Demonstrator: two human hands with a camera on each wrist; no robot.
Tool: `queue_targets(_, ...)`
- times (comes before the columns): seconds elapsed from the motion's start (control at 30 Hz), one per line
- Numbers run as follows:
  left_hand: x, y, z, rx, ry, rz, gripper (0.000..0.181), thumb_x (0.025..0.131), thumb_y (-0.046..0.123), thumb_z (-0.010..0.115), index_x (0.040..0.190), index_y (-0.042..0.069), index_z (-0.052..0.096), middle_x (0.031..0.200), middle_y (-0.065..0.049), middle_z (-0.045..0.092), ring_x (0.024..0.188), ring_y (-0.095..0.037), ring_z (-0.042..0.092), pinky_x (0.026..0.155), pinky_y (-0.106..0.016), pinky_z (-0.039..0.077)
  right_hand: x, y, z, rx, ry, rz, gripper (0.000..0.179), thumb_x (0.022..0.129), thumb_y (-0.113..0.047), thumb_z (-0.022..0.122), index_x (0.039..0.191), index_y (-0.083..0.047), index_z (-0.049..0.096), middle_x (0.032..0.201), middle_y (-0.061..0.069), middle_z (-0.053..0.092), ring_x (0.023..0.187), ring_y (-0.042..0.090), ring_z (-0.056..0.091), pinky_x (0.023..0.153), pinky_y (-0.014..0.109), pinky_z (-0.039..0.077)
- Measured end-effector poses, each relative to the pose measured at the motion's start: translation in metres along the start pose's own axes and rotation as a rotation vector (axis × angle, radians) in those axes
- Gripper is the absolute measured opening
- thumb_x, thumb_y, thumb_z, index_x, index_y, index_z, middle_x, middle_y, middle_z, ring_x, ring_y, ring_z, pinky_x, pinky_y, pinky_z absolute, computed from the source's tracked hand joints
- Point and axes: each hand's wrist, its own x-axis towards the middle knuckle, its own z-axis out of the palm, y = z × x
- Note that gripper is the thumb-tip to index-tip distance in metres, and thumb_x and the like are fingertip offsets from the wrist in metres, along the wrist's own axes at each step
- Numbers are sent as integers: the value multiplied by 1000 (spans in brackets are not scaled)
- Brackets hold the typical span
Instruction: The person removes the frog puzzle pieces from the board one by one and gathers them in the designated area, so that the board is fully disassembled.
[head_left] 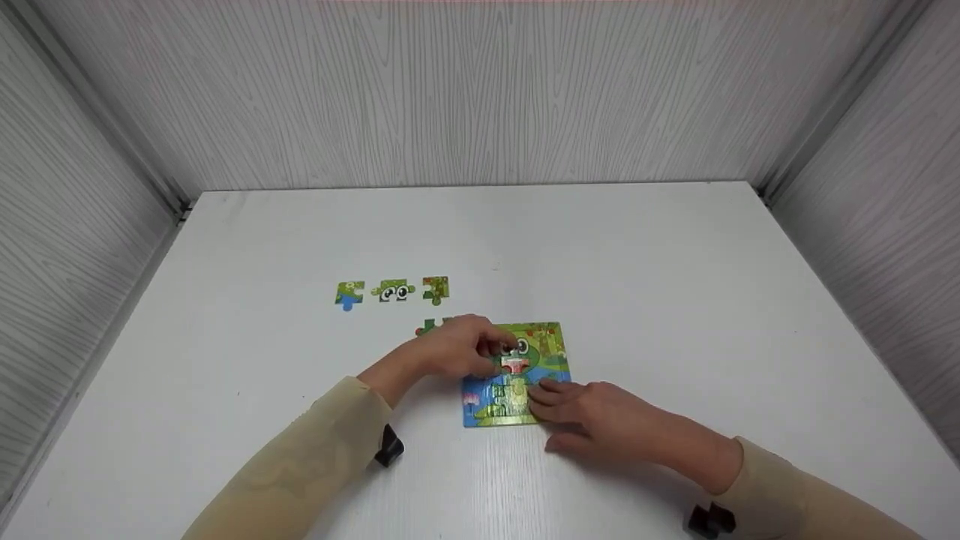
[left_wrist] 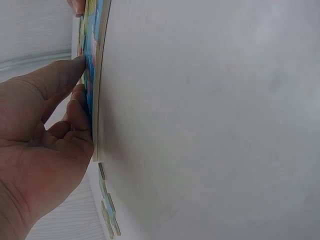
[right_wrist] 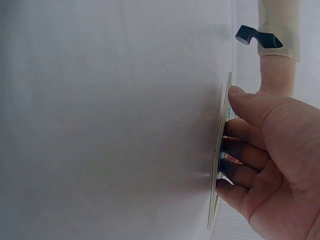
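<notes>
A square jigsaw board (head_left: 562, 375) with a printed green cartoon animal lies flat on the white table. My left hand (head_left: 457, 346) reaches over its upper left part, and its thumb and a finger pinch the edges of a puzzle piece (head_left: 515, 365) with a red and white mouth. In the left wrist view, the thumb and fingers touch the board's face; the piece is hidden there. My right hand (head_left: 600, 416) rests on the lower right edge of the board, fingers extended over it and thumb beside it, holding no piece.
Above and left of the board, loose pieces lie in a row: a green and blue piece (head_left: 349, 294), an eyes piece (head_left: 394, 291) and a green piece (head_left: 436, 289). Another green piece (head_left: 429, 327) is partly hidden behind my left hand. Grey wood-grain panels (head_left: 480, 97) enclose the table.
</notes>
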Motion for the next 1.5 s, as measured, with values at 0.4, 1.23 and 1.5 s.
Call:
queue_targets(0.4,0,-1,2,-71,24,-28,42,94,9,75,135,17,75,103,4,68,90,-17,58,81,-33,51,0,-2,-1,8,-19,19,55,106,-39,66,152,-10,59,159,9,51,147,31,48,101,53,54)
queue_targets(1.23,0,6,7,-155,34,9,50,96,17,79,145,17,68,94,5,73,83,-14,60,77,-31,51,-1,-3,-2,17,-21,34,53,106,-38,66,152,-11,60,158,9,52,146,30,49,97,54,55)
queue_targets(1.5,-1,9,10,-127,19,45,67,89,12,86,151,12,61,103,1,73,87,-12,65,81,-31,55,-1,-3,-2,15,-7,31,52,106,-37,67,151,-11,61,158,9,52,146,31,49,99,53,54)
